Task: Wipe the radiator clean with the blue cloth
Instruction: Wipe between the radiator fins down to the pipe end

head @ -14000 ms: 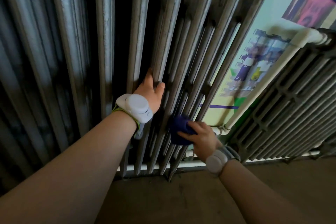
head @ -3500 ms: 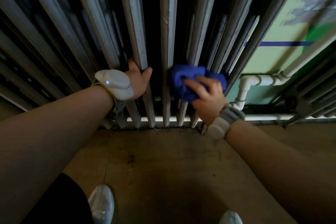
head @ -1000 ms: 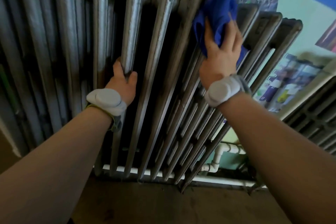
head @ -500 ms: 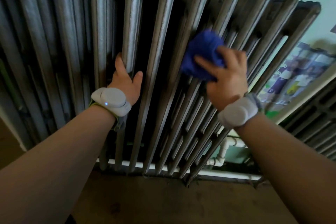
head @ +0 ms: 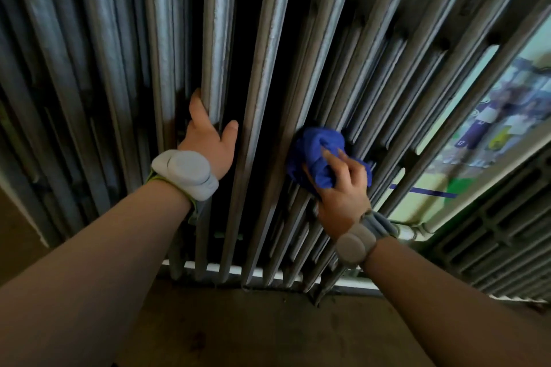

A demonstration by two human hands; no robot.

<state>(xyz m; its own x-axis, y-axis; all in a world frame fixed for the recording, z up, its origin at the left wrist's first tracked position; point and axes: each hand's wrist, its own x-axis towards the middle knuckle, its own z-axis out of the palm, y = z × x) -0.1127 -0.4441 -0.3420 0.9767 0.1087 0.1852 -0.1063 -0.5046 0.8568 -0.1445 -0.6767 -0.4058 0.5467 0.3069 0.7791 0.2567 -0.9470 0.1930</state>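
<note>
Radiator (head: 268, 74) under blue cloth (head: 319, 155) (bunched)

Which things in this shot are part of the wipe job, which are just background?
In the job: radiator; blue cloth, gripped by right hand; left hand, holding a radiator column.

Background: second radiator, white pipe, wall poster, floor.

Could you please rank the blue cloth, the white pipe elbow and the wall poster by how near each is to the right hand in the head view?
1. Blue cloth: bunched in the right hand's grip, pressed against the radiator.
2. White pipe elbow: low, just right of the wrist.
3. Wall poster: farthest, up to the right.
</note>
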